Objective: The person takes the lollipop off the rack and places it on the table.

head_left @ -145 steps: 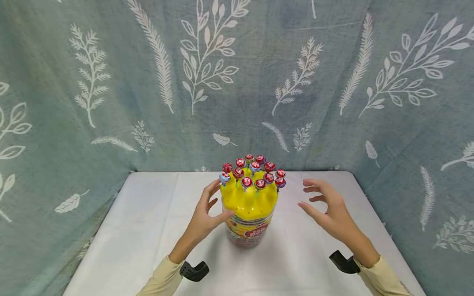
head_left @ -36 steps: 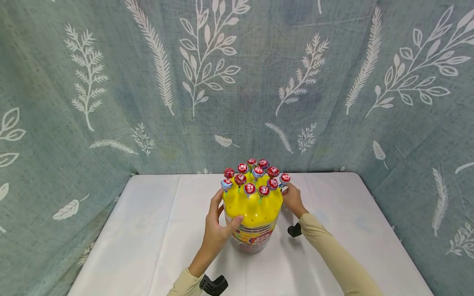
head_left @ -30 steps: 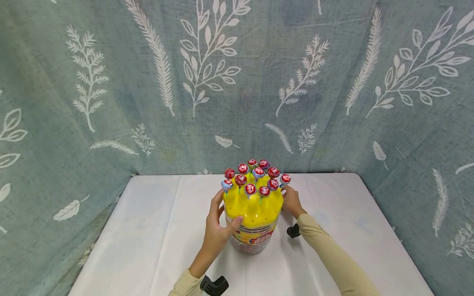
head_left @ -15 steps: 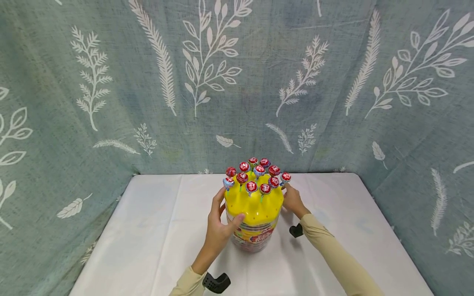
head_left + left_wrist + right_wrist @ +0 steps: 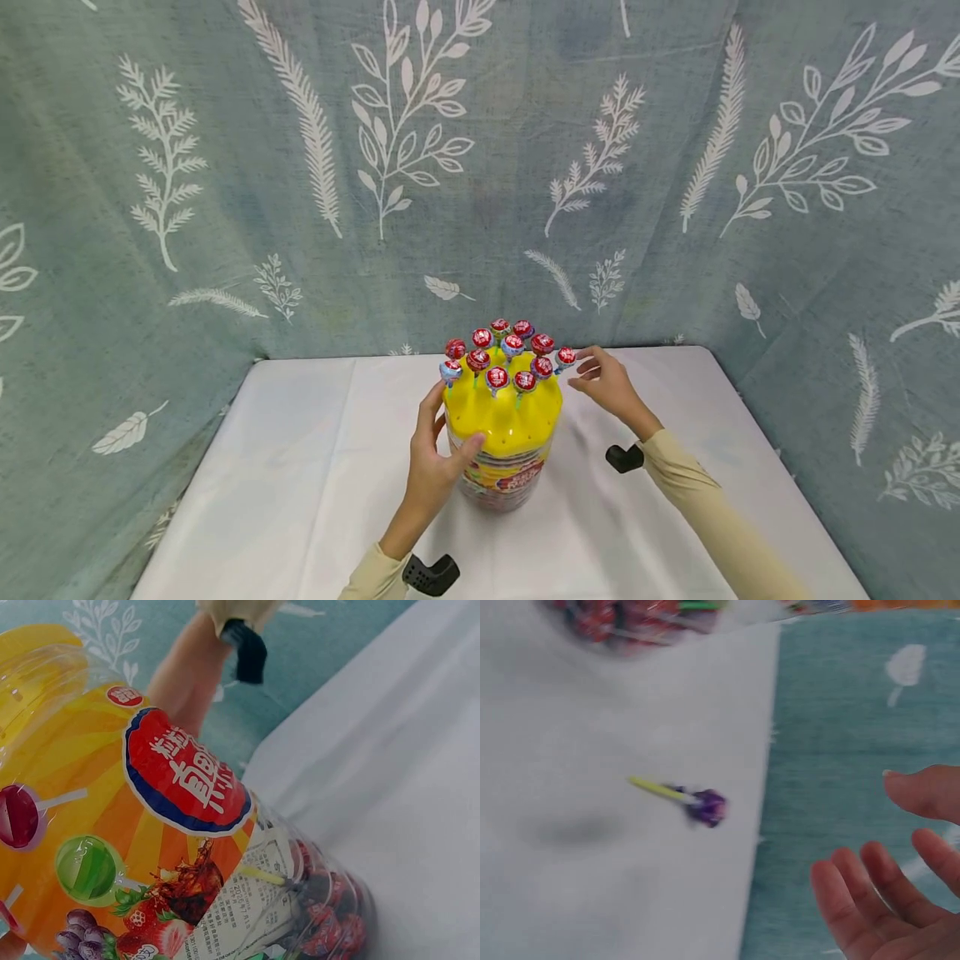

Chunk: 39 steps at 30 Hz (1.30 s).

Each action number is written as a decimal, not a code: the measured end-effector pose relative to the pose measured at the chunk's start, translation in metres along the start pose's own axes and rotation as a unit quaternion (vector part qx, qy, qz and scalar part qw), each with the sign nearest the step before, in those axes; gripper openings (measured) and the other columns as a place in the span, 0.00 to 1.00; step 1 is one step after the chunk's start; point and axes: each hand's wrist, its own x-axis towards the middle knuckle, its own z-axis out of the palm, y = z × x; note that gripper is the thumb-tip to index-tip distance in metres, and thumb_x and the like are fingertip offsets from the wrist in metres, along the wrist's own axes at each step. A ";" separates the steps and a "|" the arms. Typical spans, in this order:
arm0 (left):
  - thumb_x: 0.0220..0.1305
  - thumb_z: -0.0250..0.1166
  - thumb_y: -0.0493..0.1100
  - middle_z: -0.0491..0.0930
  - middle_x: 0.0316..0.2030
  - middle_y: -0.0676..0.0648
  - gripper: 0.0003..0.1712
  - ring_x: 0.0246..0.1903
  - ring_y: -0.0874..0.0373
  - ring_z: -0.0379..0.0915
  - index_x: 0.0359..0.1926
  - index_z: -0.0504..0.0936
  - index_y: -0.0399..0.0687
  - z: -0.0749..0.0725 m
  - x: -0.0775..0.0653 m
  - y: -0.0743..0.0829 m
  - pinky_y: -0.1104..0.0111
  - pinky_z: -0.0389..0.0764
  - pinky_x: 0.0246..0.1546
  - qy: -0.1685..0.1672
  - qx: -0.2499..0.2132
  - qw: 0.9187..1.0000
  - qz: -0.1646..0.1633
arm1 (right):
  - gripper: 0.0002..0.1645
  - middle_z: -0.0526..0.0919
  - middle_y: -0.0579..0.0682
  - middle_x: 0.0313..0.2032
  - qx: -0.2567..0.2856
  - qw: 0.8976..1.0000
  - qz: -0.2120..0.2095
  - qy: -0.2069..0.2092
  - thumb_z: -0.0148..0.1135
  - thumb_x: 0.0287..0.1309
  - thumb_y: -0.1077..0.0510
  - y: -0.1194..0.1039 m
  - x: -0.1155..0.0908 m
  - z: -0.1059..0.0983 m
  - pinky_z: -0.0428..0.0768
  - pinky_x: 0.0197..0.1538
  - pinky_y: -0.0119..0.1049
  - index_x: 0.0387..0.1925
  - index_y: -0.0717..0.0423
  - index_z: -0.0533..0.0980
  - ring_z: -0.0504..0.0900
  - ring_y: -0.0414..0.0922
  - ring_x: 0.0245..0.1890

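A clear lollipop jar with a yellow lid stands upright on the table. Several lollipops in red-topped wrappers stick up from that lid. My left hand holds the jar from the left, thumb across the front of the lid and fingers along its side. Just right of the lid, my right hand has parted fingers with nothing between them, close to the rightmost lollipop. A purple-wrapped lollipop with a yellow stick lies on the table in the right wrist view; the head view hides it.
A white cloth covers the table. Grey-green curtains with white leaf prints hang behind it and along both sides. More wrapped lollipops show through the jar's clear bottom. Black wrist mounts sit below both hands.
A purple lollipop has left the lid's right front since the oldest frame. My right hand was behind the jar's right side; it has drawn back rightward, fingers spread. My left hand stays on the jar.
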 end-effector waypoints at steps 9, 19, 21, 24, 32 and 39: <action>0.56 0.66 0.43 0.58 0.68 0.54 0.43 0.68 0.53 0.51 0.70 0.56 0.60 -0.002 -0.001 0.000 0.45 0.59 0.62 0.001 0.001 1.000 0.002 | 0.26 0.78 0.60 0.46 0.046 0.998 -0.042 0.006 0.66 0.55 0.60 -0.030 -0.019 -0.026 0.81 0.44 0.47 0.54 0.59 0.69 0.80 0.55 0.45; 0.54 0.67 0.40 0.59 0.67 0.52 0.44 0.67 0.54 0.52 0.70 0.56 0.58 -0.008 -0.004 0.004 0.46 0.59 0.62 0.005 0.009 1.000 -0.009 | 0.22 0.78 0.62 0.46 0.098 0.991 -0.093 -0.012 0.65 0.55 0.66 -0.083 -0.047 -0.040 0.81 0.43 0.35 0.52 0.63 0.70 0.79 0.60 0.46; 0.54 0.67 0.38 0.59 0.67 0.50 0.44 0.67 0.53 0.53 0.70 0.57 0.55 -0.007 -0.004 0.010 0.45 0.59 0.62 0.005 0.007 1.000 -0.008 | 0.22 0.77 0.64 0.46 0.101 0.989 -0.103 -0.015 0.64 0.55 0.68 -0.095 -0.054 -0.043 0.81 0.42 0.33 0.52 0.65 0.70 0.78 0.62 0.46; 0.55 0.66 0.38 0.59 0.67 0.45 0.43 0.67 0.49 0.53 0.69 0.57 0.48 -0.005 -0.002 0.024 0.43 0.59 0.61 0.003 0.004 1.000 -0.006 | 0.23 0.77 0.63 0.46 0.104 0.988 -0.114 -0.015 0.63 0.55 0.69 -0.104 -0.060 -0.048 0.80 0.42 0.31 0.52 0.65 0.70 0.78 0.61 0.46; 0.54 0.67 0.40 0.59 0.67 0.49 0.44 0.67 0.51 0.53 0.70 0.56 0.53 -0.004 -0.004 0.012 0.44 0.60 0.61 0.008 0.010 1.000 -0.006 | 0.25 0.79 0.56 0.47 0.149 0.974 -0.170 -0.009 0.66 0.53 0.68 -0.092 -0.063 -0.038 0.80 0.45 0.34 0.53 0.58 0.71 0.80 0.54 0.45; 0.56 0.66 0.44 0.58 0.68 0.55 0.43 0.68 0.54 0.50 0.70 0.55 0.61 -0.001 -0.005 -0.004 0.46 0.58 0.63 0.010 0.002 1.000 -0.002 | 0.23 0.80 0.59 0.43 0.216 0.951 -0.213 0.054 0.64 0.52 0.72 -0.088 -0.064 -0.018 0.81 0.44 0.34 0.50 0.65 0.71 0.81 0.46 0.42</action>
